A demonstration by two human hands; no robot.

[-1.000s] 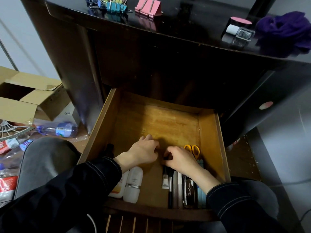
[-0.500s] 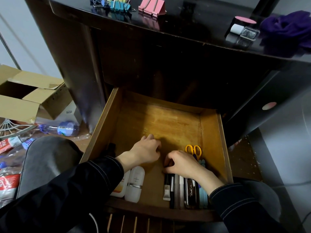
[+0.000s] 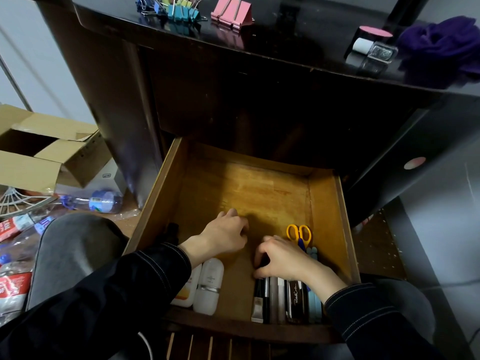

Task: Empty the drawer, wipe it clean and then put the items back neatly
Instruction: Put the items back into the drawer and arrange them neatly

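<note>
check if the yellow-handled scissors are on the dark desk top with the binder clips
No, the yellow-handled scissors lie inside the open wooden drawer, by its right wall, just beyond the right hand.

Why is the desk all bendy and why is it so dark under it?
In the head view, the wide-angle lens curves the desk top and shows its shiny reflections; the space above the drawer is in deep shadow; the left hand casts a shadow on the wood; the edges look slightly blurry.

We see the open wooden drawer (image 3: 324, 203) mid-frame, with white bottles (image 3: 209, 287) lower left and pens plus yellow scissors (image 3: 298, 233) lower right.
</note>
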